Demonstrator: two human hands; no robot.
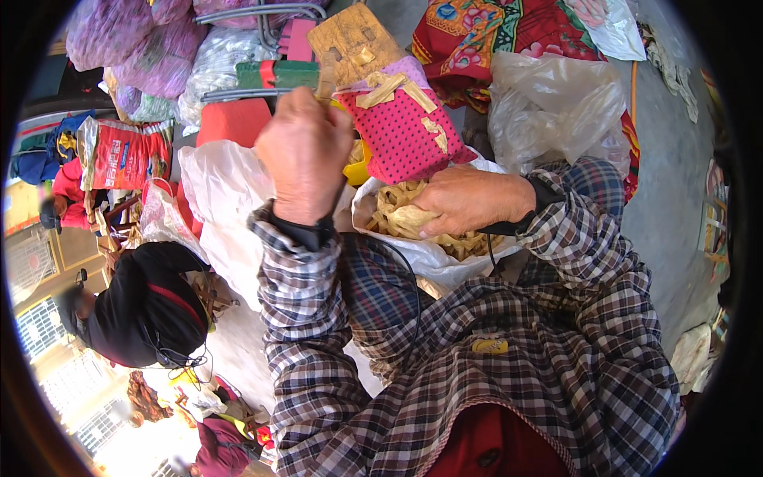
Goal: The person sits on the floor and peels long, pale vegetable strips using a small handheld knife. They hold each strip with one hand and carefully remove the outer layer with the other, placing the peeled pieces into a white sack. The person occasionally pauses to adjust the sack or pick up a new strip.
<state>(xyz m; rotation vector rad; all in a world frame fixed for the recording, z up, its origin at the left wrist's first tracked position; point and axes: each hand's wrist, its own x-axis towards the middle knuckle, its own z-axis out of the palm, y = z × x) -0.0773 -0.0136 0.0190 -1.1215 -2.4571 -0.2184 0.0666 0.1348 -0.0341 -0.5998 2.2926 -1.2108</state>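
My left hand point(307, 149) is raised in a blurred, curled fist beside a pink dotted cloth pad point(411, 131). A brownish upright piece point(327, 74) shows just beyond its fingers; whether the hand holds it is unclear. Thin yellowish strips point(381, 89) lie on the pad. My right hand point(477, 200) reaches into an open white sack point(432, 268), its fingers pinched on crumpled yellowish strips point(396, 206). A worn wooden board point(354, 42) with a small scrap on it lies beyond the pad. Part of a yellow container point(359, 170) shows between the left hand and the pad.
Clear plastic bags point(554, 107) and red floral cloth point(477, 36) lie at upper right. Metal tubing point(262, 12), a red block point(233, 121) and full purple bags point(143, 47) stand upper left. A person in black point(149, 304) sits at left, with others beyond. A cable crosses my lap.
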